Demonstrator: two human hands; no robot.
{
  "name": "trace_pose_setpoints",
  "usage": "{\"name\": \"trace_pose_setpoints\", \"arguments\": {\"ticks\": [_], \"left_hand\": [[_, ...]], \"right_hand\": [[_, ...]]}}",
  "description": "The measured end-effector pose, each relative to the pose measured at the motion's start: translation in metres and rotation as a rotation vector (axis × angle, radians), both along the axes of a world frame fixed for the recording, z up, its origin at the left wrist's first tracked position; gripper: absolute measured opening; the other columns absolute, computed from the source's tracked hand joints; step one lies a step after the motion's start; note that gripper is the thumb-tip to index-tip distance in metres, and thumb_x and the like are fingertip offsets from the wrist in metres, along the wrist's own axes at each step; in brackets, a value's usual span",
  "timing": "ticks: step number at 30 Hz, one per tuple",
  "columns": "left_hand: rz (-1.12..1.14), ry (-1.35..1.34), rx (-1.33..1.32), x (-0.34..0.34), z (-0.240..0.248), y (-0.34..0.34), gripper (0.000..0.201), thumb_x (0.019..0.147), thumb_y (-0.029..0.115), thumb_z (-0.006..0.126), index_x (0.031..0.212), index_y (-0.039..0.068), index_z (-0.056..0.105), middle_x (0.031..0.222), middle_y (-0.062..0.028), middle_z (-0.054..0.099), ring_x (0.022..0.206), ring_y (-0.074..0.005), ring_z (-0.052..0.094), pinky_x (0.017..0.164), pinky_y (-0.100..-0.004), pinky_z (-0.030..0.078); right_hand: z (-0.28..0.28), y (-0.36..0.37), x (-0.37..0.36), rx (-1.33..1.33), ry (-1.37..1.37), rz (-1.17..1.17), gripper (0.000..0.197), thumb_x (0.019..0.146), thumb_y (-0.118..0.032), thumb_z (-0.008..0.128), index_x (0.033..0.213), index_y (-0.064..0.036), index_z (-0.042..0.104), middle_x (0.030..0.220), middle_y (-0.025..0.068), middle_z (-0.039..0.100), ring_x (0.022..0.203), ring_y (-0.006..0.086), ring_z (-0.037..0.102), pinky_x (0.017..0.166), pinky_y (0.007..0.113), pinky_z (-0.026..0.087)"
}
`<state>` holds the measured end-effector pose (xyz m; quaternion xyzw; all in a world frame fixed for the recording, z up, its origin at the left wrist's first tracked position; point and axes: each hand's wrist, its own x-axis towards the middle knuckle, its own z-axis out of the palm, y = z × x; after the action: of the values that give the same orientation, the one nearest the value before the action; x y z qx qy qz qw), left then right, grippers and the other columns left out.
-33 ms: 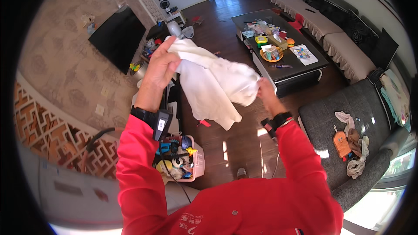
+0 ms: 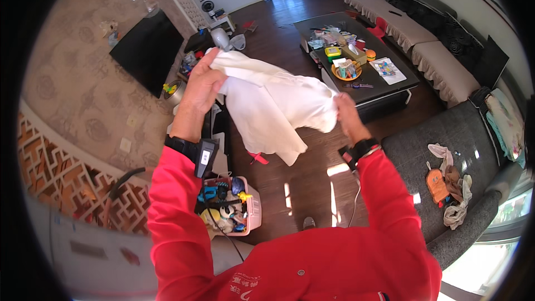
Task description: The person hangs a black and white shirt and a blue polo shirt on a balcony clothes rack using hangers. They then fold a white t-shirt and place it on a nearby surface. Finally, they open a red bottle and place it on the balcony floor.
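Two bare hands, the L hand (image 2: 202,86) & the R hand (image 2: 349,116), have hold of a soft white cloth (image 2: 276,100), which hangs in midair between them, approx. chest-front, over a dark brown wood floor (image 2: 273,189). L grips its upper-L edge, thumb & fingers closed w/ the material betw. them; exact fingertip contact partly hidden. R has fingers curled tight on the R edge. Cloth sags in folds, its lowest corner drooping toward the floor, near a small red item (image 2: 257,158), kind unclear. Red sleeves (image 2: 178,212) on both arms; black strap w/ a boxy black device (image 2: 206,159) on L wrist, another black strap (image 2: 368,147) on R. Below the L forearm, just to its R: pink plastic basket (image 2: 255,212) w/ mixed toys (image 2: 227,212), incl. blue, black & yellow pcs. Beyond R hand: low black rectangular coffee table (image 2: 384,90) w/ clutter, incl. a round orange basket (image 2: 336,73), a yellow-green box (image 2: 333,52) & a brown tissue box (image 2: 354,54). To the R, a dark grey fabric sofa (image 2: 412,156) bears a flat orange pouch (image 2: 436,185) next to crumpled brown & pale cloths (image 2: 457,214). Far L: black flat TV (image 2: 147,50) by a patterned beige wall (image 2: 83,78).
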<state>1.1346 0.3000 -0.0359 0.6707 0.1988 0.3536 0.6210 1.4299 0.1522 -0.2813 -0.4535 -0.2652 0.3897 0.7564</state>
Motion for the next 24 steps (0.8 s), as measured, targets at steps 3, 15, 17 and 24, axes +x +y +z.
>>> {"name": "trace_pose_setpoints", "arguments": {"ticks": [3, 15, 17, 24], "left_hand": [[0.275, 0.175, 0.383, 0.015, -0.029, 0.078, 0.055, 0.078, -0.005, 0.057, 0.131, -0.003, 0.043, 0.11, -0.0093, 0.06, 0.089, -0.012, 0.06, 0.071, -0.0194, 0.047], [0.34, 0.163, 0.317, 0.156, 0.0, 0.26, 0.024, 0.091, 0.026, 0.056, 0.085, 0.004, 0.061, 0.08, 0.0027, 0.06, 0.069, -0.0082, 0.053, 0.066, -0.022, 0.042], [0.283, 0.018, 0.175, 0.192, 0.011, 0.27, 0.022, 0.093, 0.025, 0.052, 0.093, 0.004, 0.06, 0.084, 0.0043, 0.06, 0.073, -0.0052, 0.051, 0.069, -0.0199, 0.041], [0.167, -0.009, 0.376, 0.287, 0.043, 0.303, 0.023, 0.094, 0.022, 0.051, 0.097, 0.002, 0.061, 0.087, 0.002, 0.061, 0.078, -0.0045, 0.052, 0.071, -0.0204, 0.043]], "right_hand": [[0.051, 0.039, 0.082, -0.021, -0.371, -0.119, 0.018, 0.089, -0.022, 0.057, 0.085, -0.005, 0.061, 0.072, -0.0046, 0.052, 0.065, 0.0043, 0.044, 0.058, 0.022, 0.037], [0.241, 0.136, 0.277, -0.081, -0.879, -0.07, 0.019, 0.089, -0.023, 0.061, 0.093, -0.0044, 0.063, 0.075, -0.0055, 0.055, 0.063, 0.0035, 0.048, 0.056, 0.02, 0.04], [0.263, 0.145, 0.304, -0.085, -0.833, -0.019, 0.02, 0.088, -0.021, 0.061, 0.098, -0.0033, 0.062, 0.083, -0.0025, 0.06, 0.073, 0.0054, 0.055, 0.067, 0.021, 0.046], [0.301, 0.138, 0.38, -0.114, -0.985, -0.022, 0.025, 0.086, -0.015, 0.061, 0.107, -0.001, 0.063, 0.088, 0.0033, 0.065, 0.081, 0.0108, 0.062, 0.073, 0.024, 0.049]]}}
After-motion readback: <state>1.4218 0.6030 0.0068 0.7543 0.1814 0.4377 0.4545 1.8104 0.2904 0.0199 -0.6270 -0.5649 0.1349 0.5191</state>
